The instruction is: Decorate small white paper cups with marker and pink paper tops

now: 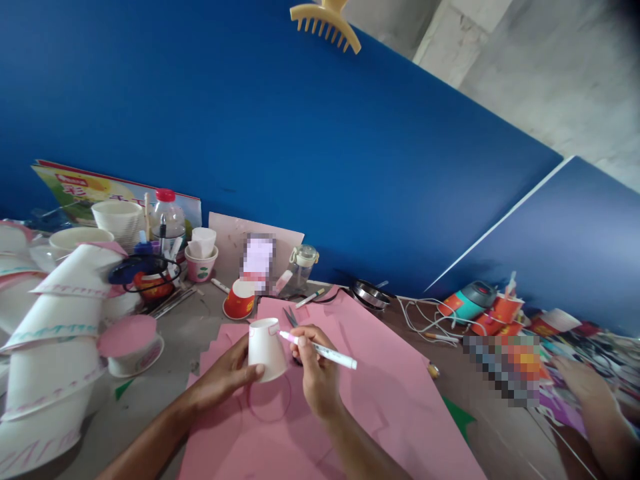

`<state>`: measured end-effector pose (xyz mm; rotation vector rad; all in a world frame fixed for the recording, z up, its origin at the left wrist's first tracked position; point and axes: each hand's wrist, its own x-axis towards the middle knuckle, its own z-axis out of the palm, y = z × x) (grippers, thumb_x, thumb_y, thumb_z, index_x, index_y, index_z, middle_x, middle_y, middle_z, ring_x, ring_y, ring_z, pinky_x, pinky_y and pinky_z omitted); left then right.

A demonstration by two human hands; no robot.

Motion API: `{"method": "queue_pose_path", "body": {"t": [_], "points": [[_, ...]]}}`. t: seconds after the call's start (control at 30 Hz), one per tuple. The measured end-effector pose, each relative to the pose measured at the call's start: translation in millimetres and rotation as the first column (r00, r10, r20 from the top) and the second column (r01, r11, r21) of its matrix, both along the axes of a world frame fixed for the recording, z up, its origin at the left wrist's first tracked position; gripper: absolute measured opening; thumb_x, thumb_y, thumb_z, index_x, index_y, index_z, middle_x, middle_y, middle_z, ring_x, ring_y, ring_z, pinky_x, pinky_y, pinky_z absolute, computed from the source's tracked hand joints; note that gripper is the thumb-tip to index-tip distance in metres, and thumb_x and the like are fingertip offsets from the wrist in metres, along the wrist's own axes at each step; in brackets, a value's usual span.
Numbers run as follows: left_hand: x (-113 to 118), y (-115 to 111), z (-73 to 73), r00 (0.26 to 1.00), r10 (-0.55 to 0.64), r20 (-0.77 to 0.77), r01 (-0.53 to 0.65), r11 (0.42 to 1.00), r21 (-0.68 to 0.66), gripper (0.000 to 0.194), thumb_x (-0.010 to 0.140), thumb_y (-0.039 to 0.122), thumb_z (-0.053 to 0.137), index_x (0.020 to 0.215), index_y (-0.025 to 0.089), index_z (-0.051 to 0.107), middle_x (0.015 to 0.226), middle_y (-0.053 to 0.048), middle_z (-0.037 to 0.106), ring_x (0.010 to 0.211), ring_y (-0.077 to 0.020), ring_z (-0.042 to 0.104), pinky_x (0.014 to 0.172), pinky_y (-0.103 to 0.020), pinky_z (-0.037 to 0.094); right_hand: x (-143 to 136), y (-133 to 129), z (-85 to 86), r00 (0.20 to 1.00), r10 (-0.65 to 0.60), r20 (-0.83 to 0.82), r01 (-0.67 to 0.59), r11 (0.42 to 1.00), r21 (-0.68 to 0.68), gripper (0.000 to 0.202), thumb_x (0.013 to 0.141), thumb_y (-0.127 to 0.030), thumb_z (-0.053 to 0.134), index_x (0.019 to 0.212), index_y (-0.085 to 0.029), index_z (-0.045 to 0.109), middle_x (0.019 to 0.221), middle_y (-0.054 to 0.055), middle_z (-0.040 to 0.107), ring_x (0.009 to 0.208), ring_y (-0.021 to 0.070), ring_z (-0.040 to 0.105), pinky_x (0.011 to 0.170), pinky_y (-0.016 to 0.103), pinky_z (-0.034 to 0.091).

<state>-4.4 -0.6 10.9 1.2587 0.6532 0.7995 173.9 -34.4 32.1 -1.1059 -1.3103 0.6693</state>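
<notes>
My left hand [231, 375] holds a white paper cup [267, 353] upside down, its thumb on the side near the wide rim. Pink lines run along the upper part of the cup. In my right hand [316, 373] is a white marker [335, 356], its pink tip at the cup's upper right side. Under both hands lie sheets of pink paper [400, 400]. Scissors [291, 317] rest on the paper behind the cup, partly hidden by my right hand.
Stacked decorated white cups [55, 353] stand at the left, near a pink-topped cup [131, 337]. Behind are a red cup [240, 300], a glass jar [303, 263] and a tape roll [370, 293]. Another person's arm [593, 393] reaches in at the right.
</notes>
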Motion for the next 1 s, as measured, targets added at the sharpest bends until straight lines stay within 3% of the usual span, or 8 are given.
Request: {"method": "queue_pose_path", "body": {"t": [0.3,0.67,1.0], "points": [[-1.2,0.9,-6.0,0.999,-0.042,0.000,0.042,0.999,0.025,0.086,0.076,0.056,0.069,0.149,0.025,0.036,0.139,-0.010,0.057,0.129,-0.0347,0.045,0.103,-0.044,0.039,-3.1,-2.6,5.5,0.998,0.016,0.059,-0.018,1.000,0.020,0.028,0.094,-0.039,0.049,0.089,-0.018,0.066,0.069,0.001,0.058,0.060,0.0140,0.052,0.057,0.025,0.042],[1.3,-1.3,5.8,0.999,-0.031,-0.020,0.031,0.999,-0.008,0.090,0.072,0.060,0.070,0.148,0.024,0.038,0.141,-0.012,0.055,0.133,-0.0368,0.041,0.109,-0.048,0.033,-0.1,2.6,-0.3,0.998,-0.035,0.043,0.035,0.999,-0.001,0.031,0.094,-0.042,0.048,0.088,-0.018,0.066,0.070,0.002,0.059,0.064,0.0149,0.053,0.053,0.024,0.040],[0.1,0.2,1.5,0.999,-0.041,-0.023,0.042,0.999,0.022,0.087,0.074,0.059,0.069,0.148,0.025,0.039,0.138,-0.012,0.058,0.129,-0.0356,0.045,0.106,-0.047,0.037,-1.1,0.0,6.0,0.999,-0.015,0.049,0.013,0.999,0.038,0.032,0.094,-0.044,0.049,0.089,-0.019,0.067,0.072,0.002,0.060,0.062,0.0148,0.053,0.055,0.025,0.042]]}}
